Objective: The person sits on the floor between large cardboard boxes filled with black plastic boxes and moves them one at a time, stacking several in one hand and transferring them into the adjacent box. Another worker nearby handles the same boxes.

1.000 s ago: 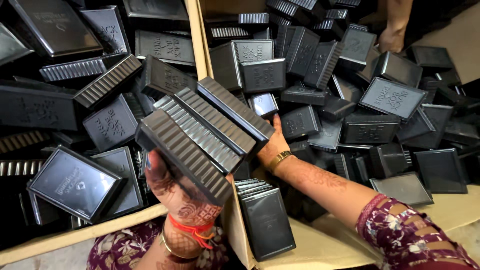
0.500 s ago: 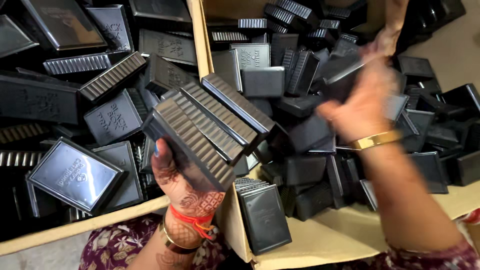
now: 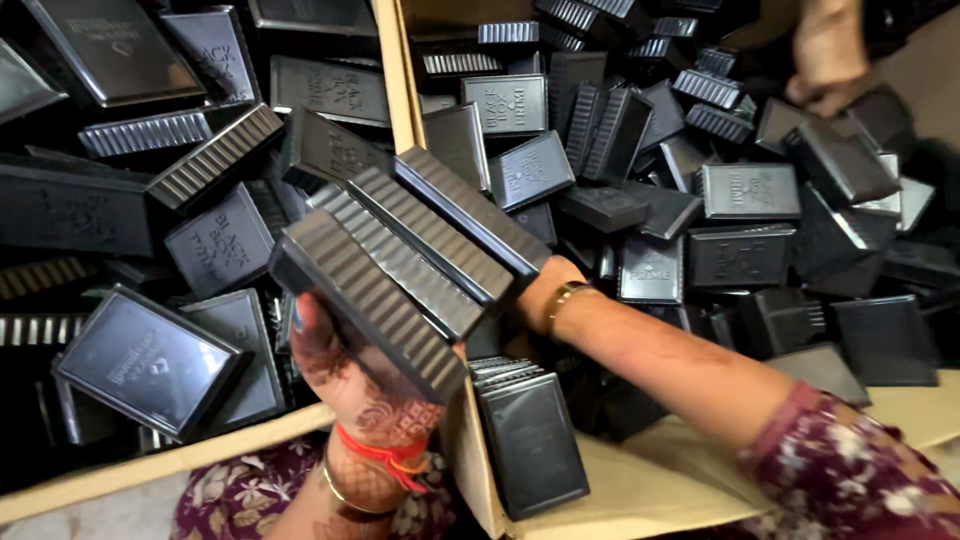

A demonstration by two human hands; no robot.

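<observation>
My left hand (image 3: 375, 405), patterned with henna and wearing a red thread and a bangle, grips the low end of a tilted stack of black ribbed plastic boxes (image 3: 410, 275). The stack hangs over the cardboard wall (image 3: 395, 85) between two cartons. My right hand (image 3: 545, 285), with a gold bangle on its wrist, reaches in from the right and presses against the far end of the rearmost box (image 3: 470, 215). Its fingers are hidden behind the stack.
Both cartons are heaped with loose black boxes and lids, left carton (image 3: 150, 360) and right carton (image 3: 745, 255). Another person's hand (image 3: 830, 60) reaches into the right heap at the top right. One black box (image 3: 530, 440) leans on the carton's front flap (image 3: 650, 490).
My right hand left the stack, rose over the right carton with a black box, then came back down to the stack's far end. The left hand kept holding the stack.
</observation>
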